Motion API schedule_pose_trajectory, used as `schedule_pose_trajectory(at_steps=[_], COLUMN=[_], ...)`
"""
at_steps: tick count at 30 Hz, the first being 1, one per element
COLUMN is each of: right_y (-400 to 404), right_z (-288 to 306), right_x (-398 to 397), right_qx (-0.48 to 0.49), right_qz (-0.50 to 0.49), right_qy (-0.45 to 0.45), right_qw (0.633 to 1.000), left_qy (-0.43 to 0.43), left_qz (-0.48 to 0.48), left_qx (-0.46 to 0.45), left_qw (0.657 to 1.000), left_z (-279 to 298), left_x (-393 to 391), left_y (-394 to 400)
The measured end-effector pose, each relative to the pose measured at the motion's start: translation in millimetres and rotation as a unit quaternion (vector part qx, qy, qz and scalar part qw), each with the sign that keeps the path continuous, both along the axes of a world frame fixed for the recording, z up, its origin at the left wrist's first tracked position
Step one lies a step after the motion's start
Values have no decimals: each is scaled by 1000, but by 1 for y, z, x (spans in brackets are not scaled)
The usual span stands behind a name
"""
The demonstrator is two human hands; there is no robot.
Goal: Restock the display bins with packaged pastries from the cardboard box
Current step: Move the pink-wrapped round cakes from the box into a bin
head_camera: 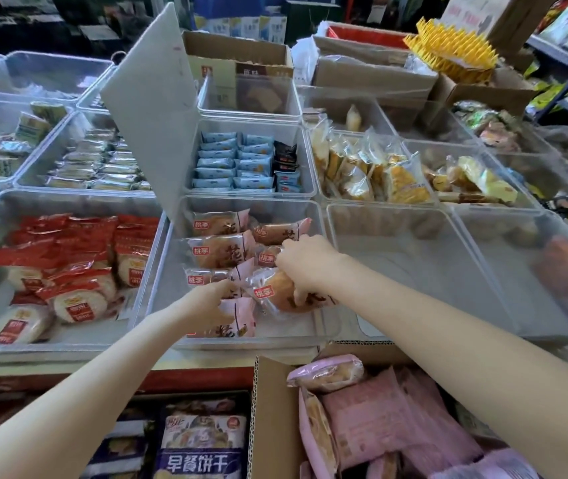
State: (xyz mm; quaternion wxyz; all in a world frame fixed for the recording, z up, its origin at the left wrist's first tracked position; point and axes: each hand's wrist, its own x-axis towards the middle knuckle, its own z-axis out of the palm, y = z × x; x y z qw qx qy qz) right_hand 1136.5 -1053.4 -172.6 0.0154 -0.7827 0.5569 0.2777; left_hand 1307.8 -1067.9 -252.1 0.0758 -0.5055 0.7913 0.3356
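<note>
Both hands are down inside the clear bin (324, 326) at the front of the display. The right hand (305, 261) has its grip clamped over a wrapped pastry (277, 292), fingers curled around its far edge. The left hand (211, 304) pinches a pink-wrapped pastry (239, 314) near the bin's front wall. Several more of the same pastries already lie in rows toward the back of this bin, with its lid (153, 105) propped upright behind. The cardboard box (272, 423) stands open just below the display, many pink packs showing inside.

To place these well, I would lay each pack flat with the red label facing up, matching the rows behind, and tuck it snugly against its neighbour. A light grip should keep the soft bread from squashing.
</note>
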Motion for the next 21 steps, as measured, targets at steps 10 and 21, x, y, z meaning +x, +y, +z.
schedule_pose_trajectory(at_steps=[10,21], right_y=[-1,19], right_z=[-18,-62], right_x=[-4,-20], right_qx=[76,107], right_qz=[-57,-48], right_qy=[-164,-43], right_qw=[982,992], left_qy=[-66,-51], left_qz=[-32,-103], left_qx=[-37,-35], left_qw=[997,993], left_z=[-16,-5], left_x=[8,0], left_y=[2,8])
